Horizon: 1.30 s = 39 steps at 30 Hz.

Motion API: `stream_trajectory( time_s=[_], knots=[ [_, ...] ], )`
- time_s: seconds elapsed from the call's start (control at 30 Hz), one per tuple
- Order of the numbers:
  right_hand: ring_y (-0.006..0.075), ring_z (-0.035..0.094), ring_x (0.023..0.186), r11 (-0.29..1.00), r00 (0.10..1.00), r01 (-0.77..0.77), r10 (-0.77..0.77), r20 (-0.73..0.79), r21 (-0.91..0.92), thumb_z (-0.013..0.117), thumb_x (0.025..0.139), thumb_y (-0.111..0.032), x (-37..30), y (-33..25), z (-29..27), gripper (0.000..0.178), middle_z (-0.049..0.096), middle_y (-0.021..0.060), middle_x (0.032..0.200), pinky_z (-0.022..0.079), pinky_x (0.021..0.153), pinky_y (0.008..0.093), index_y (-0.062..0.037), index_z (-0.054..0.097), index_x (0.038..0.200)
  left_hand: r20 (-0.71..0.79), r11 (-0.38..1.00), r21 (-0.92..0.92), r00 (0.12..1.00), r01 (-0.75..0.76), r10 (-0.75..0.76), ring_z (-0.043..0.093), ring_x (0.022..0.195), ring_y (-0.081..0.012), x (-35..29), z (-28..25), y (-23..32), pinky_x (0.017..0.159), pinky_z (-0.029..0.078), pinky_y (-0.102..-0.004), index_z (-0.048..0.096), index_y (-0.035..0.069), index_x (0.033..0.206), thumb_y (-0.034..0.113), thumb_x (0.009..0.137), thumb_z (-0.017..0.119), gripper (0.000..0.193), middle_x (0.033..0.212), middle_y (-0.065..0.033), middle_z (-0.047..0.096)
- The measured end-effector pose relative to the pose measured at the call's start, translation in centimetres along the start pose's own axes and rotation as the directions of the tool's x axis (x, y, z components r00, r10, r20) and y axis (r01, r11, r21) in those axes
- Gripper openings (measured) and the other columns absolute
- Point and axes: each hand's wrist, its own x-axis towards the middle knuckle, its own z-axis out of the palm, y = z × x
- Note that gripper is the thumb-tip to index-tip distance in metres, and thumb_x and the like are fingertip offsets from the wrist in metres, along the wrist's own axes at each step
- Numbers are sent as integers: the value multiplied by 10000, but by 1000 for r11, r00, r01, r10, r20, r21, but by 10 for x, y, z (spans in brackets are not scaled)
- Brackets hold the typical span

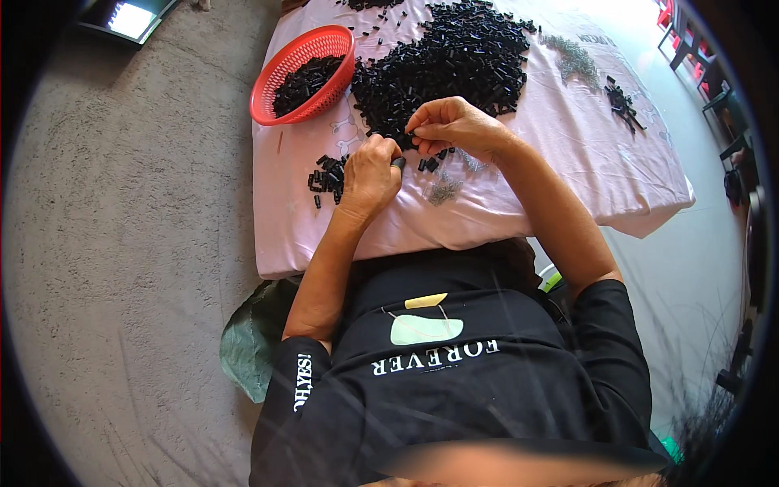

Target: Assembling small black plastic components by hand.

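Pink cloth (503, 203) covers the low table where a person sits. Their left hand (369, 174) is curled, a small black tube (398, 162) pinched at its fingertips. Just beside it, the right hand (454, 126) nips another tiny black piece (411, 132) between thumb and forefinger. Beyond the hands lies a big heap of black tubes (454, 61); a red basket (302, 75) with more sits far left.

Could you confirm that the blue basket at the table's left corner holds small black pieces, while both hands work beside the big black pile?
Not quite: the basket is red, not blue, as the head view shows. It does hold small black pieces, and the left hand and right hand work beside the big black pile.
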Motion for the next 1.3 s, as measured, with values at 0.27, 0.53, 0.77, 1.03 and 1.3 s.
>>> stream_trajectory(
  time_s=[0.27, 0.53, 0.77, 1.03, 1.3],
  knots=[
    [87, 666, 721, 1000, 1000, 10, -10, 17, 1, 624, 942, -82, 1, 1, -1, 139, 682, 50, 872, 568, 693, 220, 11, 647, 1042, -8, 989, -148, 1000, -27, 26, 617, 891, -395, -12, -10, -3, 800, 496, -465, 574, 2, 908, -63, 704, 486, 232, 908, -188, 629],
    [84, 661, 716, 1000, 1000, 0, 0, 16, -4, 630, 936, -79, -1, -1, 1, 135, 683, 47, 873, 564, 691, 219, 7, 651, 1038, -81, 948, -288, 990, -134, 115, 642, 862, -298, -16, -17, -3, 844, 498, -366, 624, 30, 1056, -114, 752, 418, 395, 899, -153, 642],
    [84, 661, 718, 1000, 1000, -1, 1, 17, -8, 629, 936, -80, -2, -2, 2, 133, 680, 40, 857, 561, 691, 217, 3, 654, 1037, -21, 918, -394, 999, 34, -46, 645, 866, -307, -16, -19, 1, 823, 501, -360, 616, 20, 1012, -119, 747, 442, 346, 931, -170, 639],
    [78, 661, 734, 999, 998, -11, 13, 56, -37, 625, 938, -81, -2, -2, 2, 129, 678, 27, 856, 558, 702, 213, -12, 659, 1042, -31, 576, -813, 984, 78, -177, 602, 890, -90, -14, -21, 13, 859, 487, -230, 609, -7, 1037, -149, 854, 468, 272, 952, -29, 629],
    [89, 679, 740, 1000, 997, -3, 5, 77, -27, 631, 926, -69, -2, -2, 3, 138, 687, 44, 865, 556, 672, 196, -1, 665, 1042, -42, 558, -827, 983, 66, -179, 614, 883, -82, -16, -16, 16, 834, 487, -215, 597, -8, 1044, -175, 813, 466, 314, 941, -29, 622]
  ],
)
